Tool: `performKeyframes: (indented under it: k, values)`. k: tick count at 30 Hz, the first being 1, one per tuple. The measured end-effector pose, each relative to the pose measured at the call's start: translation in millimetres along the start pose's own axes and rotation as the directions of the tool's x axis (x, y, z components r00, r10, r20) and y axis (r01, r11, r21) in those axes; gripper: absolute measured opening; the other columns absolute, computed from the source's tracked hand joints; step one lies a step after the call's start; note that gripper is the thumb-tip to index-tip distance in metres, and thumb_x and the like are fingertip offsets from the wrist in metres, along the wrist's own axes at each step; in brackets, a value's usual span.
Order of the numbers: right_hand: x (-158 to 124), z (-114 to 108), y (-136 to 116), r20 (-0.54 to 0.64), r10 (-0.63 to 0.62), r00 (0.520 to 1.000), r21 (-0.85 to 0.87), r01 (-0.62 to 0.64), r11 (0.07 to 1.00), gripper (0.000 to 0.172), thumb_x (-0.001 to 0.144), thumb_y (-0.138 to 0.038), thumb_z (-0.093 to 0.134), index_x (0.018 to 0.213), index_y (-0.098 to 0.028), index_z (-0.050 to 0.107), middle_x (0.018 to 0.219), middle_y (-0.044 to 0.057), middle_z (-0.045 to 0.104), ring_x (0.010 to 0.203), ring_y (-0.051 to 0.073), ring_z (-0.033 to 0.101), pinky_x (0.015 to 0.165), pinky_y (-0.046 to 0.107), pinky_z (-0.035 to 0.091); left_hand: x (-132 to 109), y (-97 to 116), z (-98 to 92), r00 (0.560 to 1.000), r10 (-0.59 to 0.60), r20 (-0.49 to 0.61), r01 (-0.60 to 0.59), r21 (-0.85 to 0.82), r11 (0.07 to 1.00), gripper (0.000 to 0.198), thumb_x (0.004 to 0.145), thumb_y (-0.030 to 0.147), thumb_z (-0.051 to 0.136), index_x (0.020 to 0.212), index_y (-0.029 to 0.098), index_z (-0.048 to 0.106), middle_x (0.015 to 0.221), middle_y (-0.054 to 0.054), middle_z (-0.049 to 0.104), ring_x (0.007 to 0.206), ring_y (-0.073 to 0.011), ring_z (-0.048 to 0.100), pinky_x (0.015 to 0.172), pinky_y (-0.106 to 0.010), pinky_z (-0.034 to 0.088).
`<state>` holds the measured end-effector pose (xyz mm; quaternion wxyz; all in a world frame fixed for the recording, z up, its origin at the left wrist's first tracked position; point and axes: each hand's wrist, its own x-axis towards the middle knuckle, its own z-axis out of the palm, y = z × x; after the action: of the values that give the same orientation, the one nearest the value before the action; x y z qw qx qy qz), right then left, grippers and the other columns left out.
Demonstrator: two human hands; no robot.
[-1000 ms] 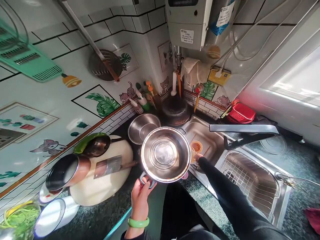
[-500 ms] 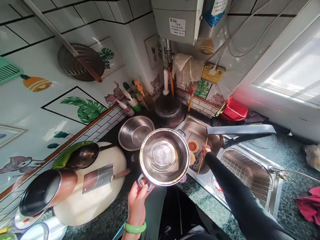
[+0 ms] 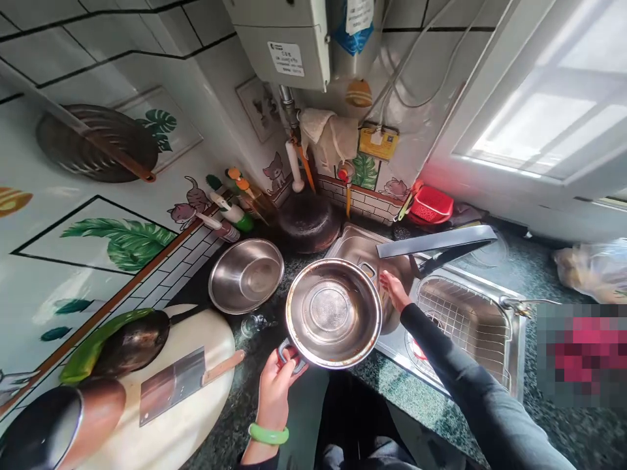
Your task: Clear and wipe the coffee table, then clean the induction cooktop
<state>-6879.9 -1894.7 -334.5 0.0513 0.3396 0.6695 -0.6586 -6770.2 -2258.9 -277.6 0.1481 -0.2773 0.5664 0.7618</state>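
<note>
My left hand (image 3: 275, 382) is closed round the handle of a steel pot (image 3: 334, 312), holding it level above the counter edge beside the sink (image 3: 362, 251). The pot is empty, with brownish residue at its rim. My right hand (image 3: 393, 290) reaches past the pot's far side toward the sink basin; its fingers look loosely extended and I see nothing in them, though the pot hides part of the hand. A green bangle sits on my left wrist.
A steel bowl (image 3: 246, 275) and a dark wok (image 3: 308, 223) stand on the counter behind the pot. At left, a white cutting board (image 3: 191, 418) carries a cleaver (image 3: 172, 384) and a dark ladle. The second basin holds a wire rack (image 3: 463, 323). A faucet (image 3: 435, 240) spans the sink.
The view has swung right. My right hand let go of the chopsticks in the sink and rose to the pot's far rim. The pot stayed in my left hand.
</note>
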Motion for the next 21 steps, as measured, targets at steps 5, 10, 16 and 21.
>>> performKeyframes:
  k: [5, 10, 16, 21]
  values:
    - [-45.3, -35.9, 6.6, 0.126, 0.116, 0.985, 0.084, -0.127, 0.988, 0.021, 0.092, -0.040, 0.072, 0.096, -0.020, 0.069, 0.078, -0.001, 0.071, 0.071, 0.014, 0.063, 0.068, 0.026, 0.053, 33.1, 23.0, -8.9, 0.984, -0.083, 0.155, 0.059, 0.158, 0.986, 0.043, 0.057, 0.035, 0.093, 0.074, 0.018, 0.057, 0.093, -0.007, 0.073, 0.094, -0.0262, 0.072, 0.086, -0.046, 0.066]
    - [-114.0, -95.6, 14.4, 0.137, 0.109, 0.985, 0.123, -0.126, 0.984, 0.020, 0.080, -0.031, 0.081, 0.089, -0.018, 0.070, 0.082, 0.001, 0.073, 0.072, 0.015, 0.067, 0.070, 0.029, 0.060, 75.5, 48.1, 11.5, 0.934, -0.157, 0.321, 0.037, 0.349, 0.936, 0.042, 0.052, 0.036, 0.094, 0.076, 0.019, 0.064, 0.078, 0.001, 0.068, 0.077, -0.0190, 0.068, 0.072, -0.035, 0.065]
    - [-236.7, -159.8, 80.0, -0.206, 0.055, 0.977, 0.337, 0.018, 0.941, 0.032, 0.075, -0.034, 0.084, 0.102, -0.018, 0.076, 0.100, 0.004, 0.079, 0.085, 0.019, 0.073, 0.075, 0.030, 0.063, 68.6, 38.0, 111.8, 0.822, -0.201, 0.532, -0.012, 0.370, 0.929, 0.054, 0.059, 0.045, 0.094, 0.100, 0.016, 0.073, 0.107, -0.011, 0.079, 0.095, -0.0267, 0.077, 0.091, -0.041, 0.064]
    - [-324.0, -200.6, 166.9, -0.536, 0.198, 0.820, 0.580, 0.188, 0.793, 0.031, 0.071, -0.023, 0.088, 0.100, -0.017, 0.077, 0.105, 0.008, 0.080, 0.087, 0.021, 0.076, 0.077, 0.034, 0.067, 2.0, -21.0, 208.1, 0.578, -0.351, 0.737, 0.037, 0.405, 0.913, 0.061, 0.076, 0.039, 0.090, 0.128, 0.018, 0.067, 0.141, -0.020, 0.070, 0.119, -0.0329, 0.075, 0.112, -0.052, 0.055]
